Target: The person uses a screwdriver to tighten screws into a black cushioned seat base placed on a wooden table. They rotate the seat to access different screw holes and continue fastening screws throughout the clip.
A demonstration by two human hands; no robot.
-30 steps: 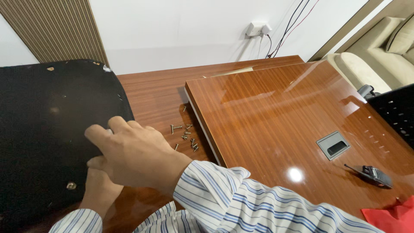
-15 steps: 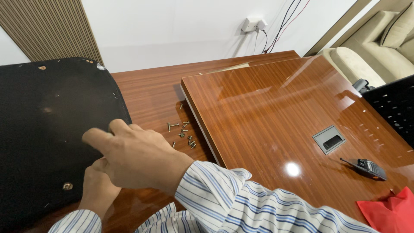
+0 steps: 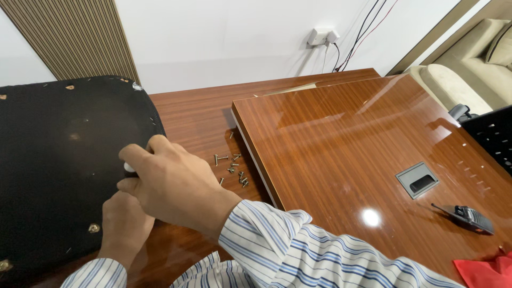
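Observation:
A black fabric-covered seat panel lies flat on the left of the glossy wooden table, with brass fittings near its edges. My right hand reaches across onto the panel's right edge, thumb and fingers pinched on a small white round part. My left hand lies just under it on the panel's edge, its fingers hidden by the right hand. Both sleeves are striped blue and white. Several loose metal screws lie on the table to the right of my hands.
A raised wooden desktop with a grey cable port fills the right side. A small black handheld device and red cloth lie at its near right. A black perforated chair back and beige sofa stand beyond.
My hands stay together at the panel's edge and have hardly moved. The view has shifted slightly, and the small white part now shows between my right fingers.

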